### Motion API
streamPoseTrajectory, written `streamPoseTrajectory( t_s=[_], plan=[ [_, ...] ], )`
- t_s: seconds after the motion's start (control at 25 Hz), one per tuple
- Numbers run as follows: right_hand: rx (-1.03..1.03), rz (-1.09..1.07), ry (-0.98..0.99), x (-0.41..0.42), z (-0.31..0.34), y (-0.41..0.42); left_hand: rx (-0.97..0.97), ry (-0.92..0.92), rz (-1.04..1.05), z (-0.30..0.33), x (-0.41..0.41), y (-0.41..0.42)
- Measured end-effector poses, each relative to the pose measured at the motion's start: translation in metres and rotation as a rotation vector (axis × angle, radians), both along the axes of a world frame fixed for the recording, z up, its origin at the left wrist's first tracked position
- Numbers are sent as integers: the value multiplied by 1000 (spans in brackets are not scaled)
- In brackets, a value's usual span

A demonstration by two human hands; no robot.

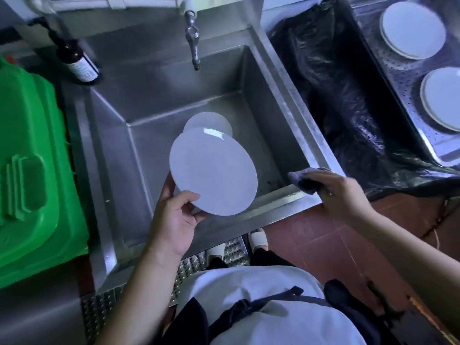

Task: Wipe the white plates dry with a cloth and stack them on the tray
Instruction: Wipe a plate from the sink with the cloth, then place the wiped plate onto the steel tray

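The left hand point(174, 217) pinches a white plate point(214, 171) by its near edge, thumb on top and fingers curled underneath, holding it tilted over the steel sink point(149, 100). Another plate point(207, 120) pokes out just behind it, lower in the basin. The right hand point(341, 192) is bunched around a dark cloth point(305, 179), resting at the sink's front right corner, well apart from the held plate. Further right there's a bin lined with a black bag point(336, 95), and past that a perforated metal tray point(400, 78) with two stacks of plates point(413, 29) on it. A tap point(193, 41) hangs over the sink, a brown bottle point(79, 62) stands at its back left corner, and a green bin point(32, 170) sits on the left.
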State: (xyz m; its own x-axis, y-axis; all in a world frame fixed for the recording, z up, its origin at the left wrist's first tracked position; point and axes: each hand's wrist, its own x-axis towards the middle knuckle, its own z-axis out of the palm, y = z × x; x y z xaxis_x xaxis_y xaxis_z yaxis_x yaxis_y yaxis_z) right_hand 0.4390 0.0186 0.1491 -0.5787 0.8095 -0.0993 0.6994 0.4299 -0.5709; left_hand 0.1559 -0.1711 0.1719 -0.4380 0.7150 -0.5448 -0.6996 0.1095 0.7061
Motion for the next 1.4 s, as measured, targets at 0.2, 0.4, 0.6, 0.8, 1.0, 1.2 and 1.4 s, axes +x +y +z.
streamPoseTrajectory(
  t_s=[0.2, 0.4, 0.6, 0.8, 1.0, 1.2, 1.4],
  plan=[
    [-13, 256, -379, 37, -59, -49, 25, -11, -109, -5, -7, 13],
    [-103, 28, -236, 21, -30, -47, 93, -34, -290, -8, -13, 20],
    [-379, -597, 268, 21, 45, -52, 141, -46, -593, -4, -1, 51],
    [-580, -863, 688, 45, 97, -68, 242, -31, -813, 12, 38, 80],
    [-666, -991, 754, 97, 97, -63, 251, -11, -963, 26, 81, 112],
    [-835, -993, 856, 179, 90, -20, 205, -39, -942, 41, 154, 152],
    [-892, -964, 913, 254, 76, 29, 104, -29, -862, 44, 222, 194]
  ],
)
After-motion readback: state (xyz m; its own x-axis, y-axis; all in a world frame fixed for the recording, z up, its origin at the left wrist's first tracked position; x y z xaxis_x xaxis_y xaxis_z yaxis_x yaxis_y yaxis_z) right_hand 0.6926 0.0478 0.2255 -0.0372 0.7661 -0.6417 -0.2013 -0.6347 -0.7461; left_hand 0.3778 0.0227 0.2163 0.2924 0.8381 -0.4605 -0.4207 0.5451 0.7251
